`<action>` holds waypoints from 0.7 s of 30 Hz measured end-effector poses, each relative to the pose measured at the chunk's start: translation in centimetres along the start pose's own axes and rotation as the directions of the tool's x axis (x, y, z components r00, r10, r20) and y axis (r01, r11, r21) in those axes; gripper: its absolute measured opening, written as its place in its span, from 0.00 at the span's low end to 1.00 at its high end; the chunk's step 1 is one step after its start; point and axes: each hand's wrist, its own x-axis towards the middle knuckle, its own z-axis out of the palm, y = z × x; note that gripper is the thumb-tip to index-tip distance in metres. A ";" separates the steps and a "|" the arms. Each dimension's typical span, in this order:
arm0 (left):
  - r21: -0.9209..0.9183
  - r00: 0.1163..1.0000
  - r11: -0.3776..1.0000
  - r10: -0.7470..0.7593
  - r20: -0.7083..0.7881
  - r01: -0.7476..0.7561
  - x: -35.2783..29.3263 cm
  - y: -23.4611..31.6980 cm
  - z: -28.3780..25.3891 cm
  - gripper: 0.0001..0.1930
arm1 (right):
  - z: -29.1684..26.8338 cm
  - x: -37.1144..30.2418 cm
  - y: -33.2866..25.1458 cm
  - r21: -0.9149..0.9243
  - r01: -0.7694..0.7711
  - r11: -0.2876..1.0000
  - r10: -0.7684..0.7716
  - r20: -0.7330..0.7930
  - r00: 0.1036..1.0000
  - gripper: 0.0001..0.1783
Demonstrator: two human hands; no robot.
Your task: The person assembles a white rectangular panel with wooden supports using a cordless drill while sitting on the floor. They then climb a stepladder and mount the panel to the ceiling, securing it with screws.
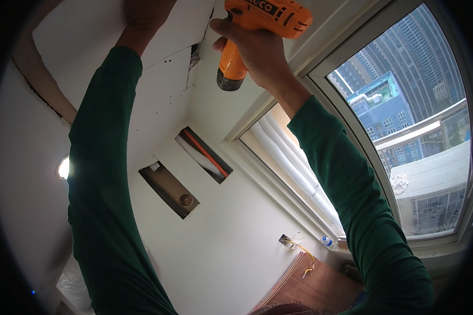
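Note:
An orange cordless drill (pixel 268 18) with a black-ended battery base is raised near the top of the view. My right hand (pixel 263 55) grips it round the handle, and the drill's front end runs off the upper edge. My left hand (pixel 144 14) is lifted against the white ceiling panel (pixel 157 100). Its fingers lie beyond the picture's upper edge, so their pose is hidden. Small dark screw holes dot the panel, and a broken gap (pixel 195 54) shows along its edge beside the wall.
Two rectangular openings (pixel 169 191) (pixel 204 155) cut the white wall. Wires hang from an outlet box (pixel 285 240) above leaning brown boards (pixel 310 286). A water bottle (pixel 328 242) stands on the sill by the tilted window (pixel 315 79). A lit ceiling lamp (pixel 63 168) is at left.

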 end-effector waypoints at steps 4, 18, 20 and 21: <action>-0.011 1.000 1.000 0.010 -0.022 -0.010 0.0 -0.1 0.1 0.05 | -0.2 0.1 0.1 0.046 -0.041 0.998 0.040 0.024 0.999 0.13; 0.014 0.999 1.000 0.019 -0.031 -0.018 0.0 -0.2 0.4 0.05 | 0.2 0.3 -0.5 0.001 0.015 1.000 -0.015 0.026 1.000 0.07; 0.022 0.998 0.999 0.046 -0.038 -0.045 0.0 -0.3 0.4 0.05 | 0.3 0.1 -0.5 0.010 0.015 1.000 -0.015 0.018 1.000 0.07; 0.026 0.997 0.998 0.060 -0.040 -0.059 -0.1 -0.4 0.4 0.05 | 0.4 0.1 -0.6 0.002 0.007 1.000 -0.007 0.016 1.000 0.08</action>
